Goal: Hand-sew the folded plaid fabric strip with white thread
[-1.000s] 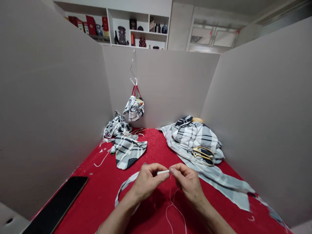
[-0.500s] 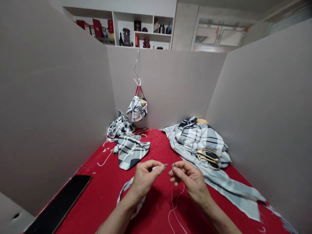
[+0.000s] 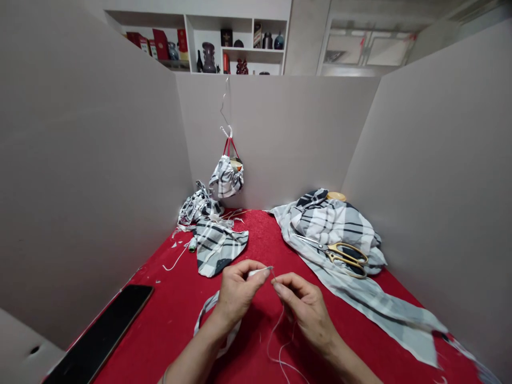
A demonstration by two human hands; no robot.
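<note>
Over the red tabletop (image 3: pixel 264 240), the cloth strip (image 3: pixel 207 304) — likely soft and limp — is pinched near its tip, seemingly the best hold, by the left hand (image 3: pixel 238 296). A stiff-looking needle (image 3: pixel 273 274) is gripped by the right hand (image 3: pixel 302 301), fine thread (image 3: pixel 268 341) trailing.

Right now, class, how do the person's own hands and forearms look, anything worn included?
The left hand and right hand are ungloved, no rings showing. The left forearm and right forearm show no sleeves; something thin on the left one is unclear.
</note>
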